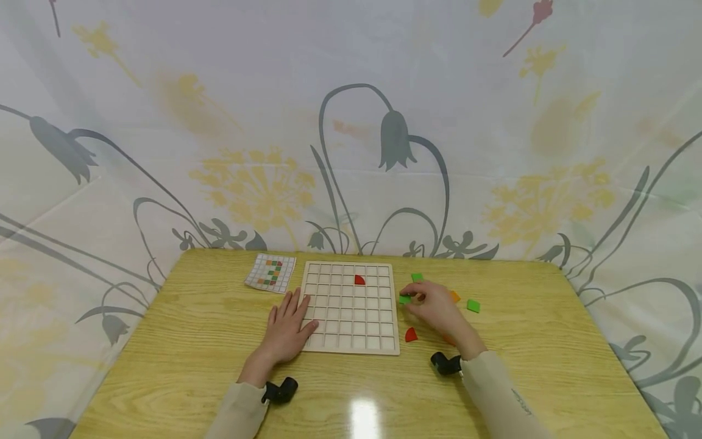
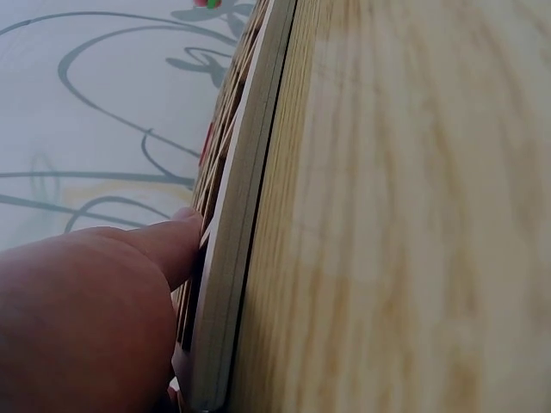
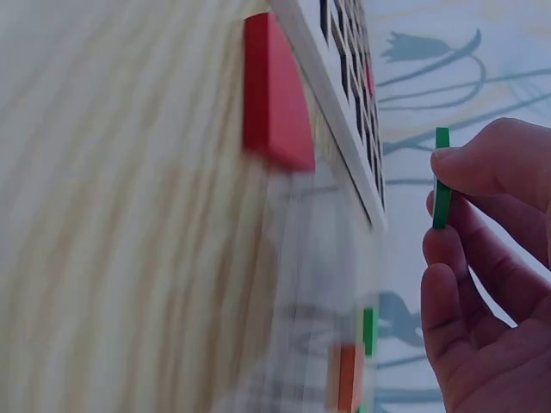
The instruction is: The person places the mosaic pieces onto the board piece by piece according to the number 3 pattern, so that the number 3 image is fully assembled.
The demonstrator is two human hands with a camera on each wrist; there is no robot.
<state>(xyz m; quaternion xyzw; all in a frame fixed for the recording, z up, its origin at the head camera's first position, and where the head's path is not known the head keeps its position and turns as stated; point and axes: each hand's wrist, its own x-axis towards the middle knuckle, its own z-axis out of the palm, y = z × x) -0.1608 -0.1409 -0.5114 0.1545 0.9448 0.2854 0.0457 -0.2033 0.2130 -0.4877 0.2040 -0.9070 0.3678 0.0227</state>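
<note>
A pale wooden grid board [image 1: 351, 350] lies flat on the table. My left hand [image 1: 286, 329] rests on its left edge with straight, spread fingers; in the left wrist view the thumb [image 2: 164, 245] touches the board near its rim. One red quarter-round tile [image 1: 359, 280] sits in a cell of an upper row. Just off the board's right edge, my right hand [image 1: 436, 308] pinches a thin green tile [image 3: 442, 206] between thumb and fingers, raised off the table. Another red quarter-round tile [image 1: 411, 335] lies below that hand, beside the board.
A paper card [image 1: 271, 272] printed with a coloured grid pattern lies behind my left hand. Loose tiles surround the right hand: a green one [image 1: 417, 277] behind, another green one [image 1: 473, 306] to the right, an orange one [image 1: 455, 296] partly hidden. A flower-printed curtain [image 1: 351, 201] hangs behind the table.
</note>
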